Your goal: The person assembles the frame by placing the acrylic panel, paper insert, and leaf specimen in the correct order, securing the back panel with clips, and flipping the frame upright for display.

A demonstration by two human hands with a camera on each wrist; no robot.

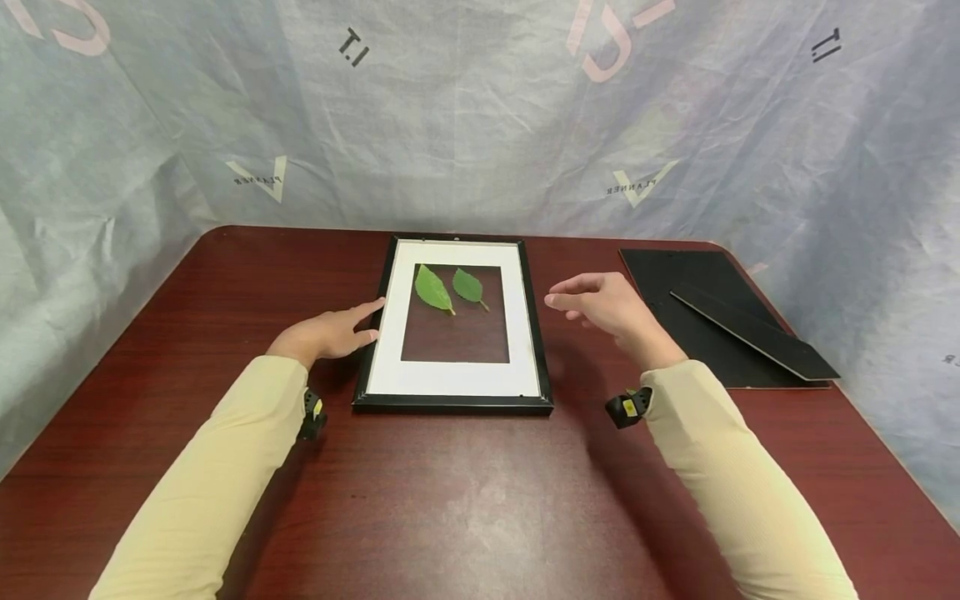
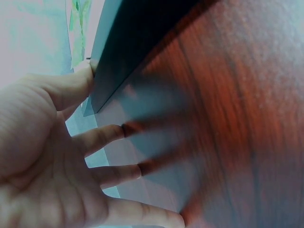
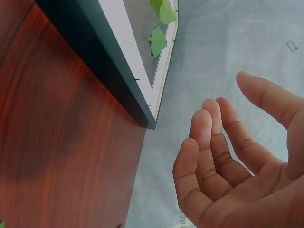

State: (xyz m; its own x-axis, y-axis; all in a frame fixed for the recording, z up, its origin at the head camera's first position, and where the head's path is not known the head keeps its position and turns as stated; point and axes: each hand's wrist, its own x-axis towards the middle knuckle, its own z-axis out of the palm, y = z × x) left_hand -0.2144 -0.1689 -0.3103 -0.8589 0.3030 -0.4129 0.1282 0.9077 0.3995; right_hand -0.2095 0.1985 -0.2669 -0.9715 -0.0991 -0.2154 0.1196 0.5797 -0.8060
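A black picture frame (image 1: 453,406) with a white mat (image 1: 450,381) lies flat on the table. Two green leaves, a larger pale one (image 1: 432,288) and a smaller dark one (image 1: 467,285), lie side by side in the upper part of the mat's window. My left hand (image 1: 327,335) touches the frame's left side with its thumb, its spread fingers reaching down to the tabletop in the left wrist view. Just off the frame's right side, my right hand (image 1: 600,304) hovers with loosely bent fingers. Nothing is held in it, and thumb and fingertips stand apart in the right wrist view.
On the right of the dark red wooden table (image 1: 480,492) lies a black backing board (image 1: 712,271), its stand flap (image 1: 757,333) raised at an angle. A pale printed sheet (image 1: 465,117) hangs behind the table. A small green bit (image 3: 1,224) shows at the right wrist view's corner.
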